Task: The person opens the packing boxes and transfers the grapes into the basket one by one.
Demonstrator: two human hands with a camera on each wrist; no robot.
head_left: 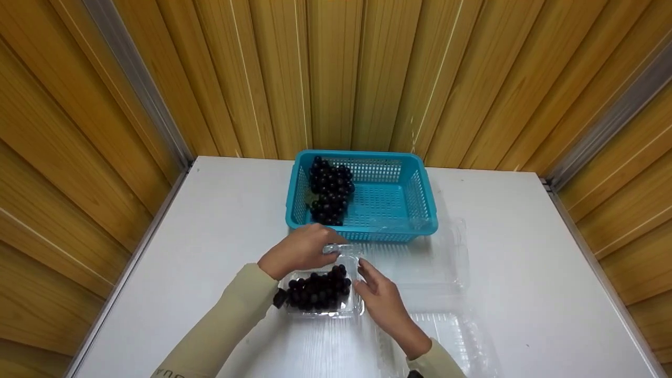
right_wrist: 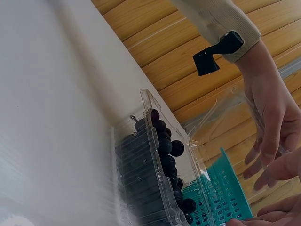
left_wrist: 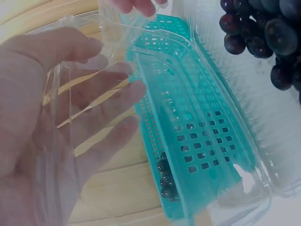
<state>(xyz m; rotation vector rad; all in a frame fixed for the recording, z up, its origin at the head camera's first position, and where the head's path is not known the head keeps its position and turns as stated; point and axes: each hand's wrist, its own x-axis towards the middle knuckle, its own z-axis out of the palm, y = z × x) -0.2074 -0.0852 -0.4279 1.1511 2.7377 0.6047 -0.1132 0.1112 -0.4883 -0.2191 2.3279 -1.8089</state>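
A bunch of dark grapes (head_left: 317, 290) lies in a clear plastic clamshell box (head_left: 336, 315), whose clear lid (right_wrist: 207, 134) stands raised on its far side. My left hand (head_left: 304, 251) is at the lid; in the left wrist view its fingers (left_wrist: 106, 103) show through the clear plastic, fairly straight and apart from the thumb. Beside the right edge of the box and lid is my right hand (head_left: 382, 298), thumb and fingers spread apart. In the right wrist view the right hand (right_wrist: 282, 188) is only partly seen; contact with the plastic is unclear.
Behind the box, a blue plastic basket (head_left: 428, 210) holds more dark grapes (head_left: 332, 191) on its left side. Clear plastic containers (head_left: 420, 265) lie to the right on the white table (head_left: 525, 273), one partly under my right forearm. Wood-patterned walls (head_left: 336, 79) enclose the table.
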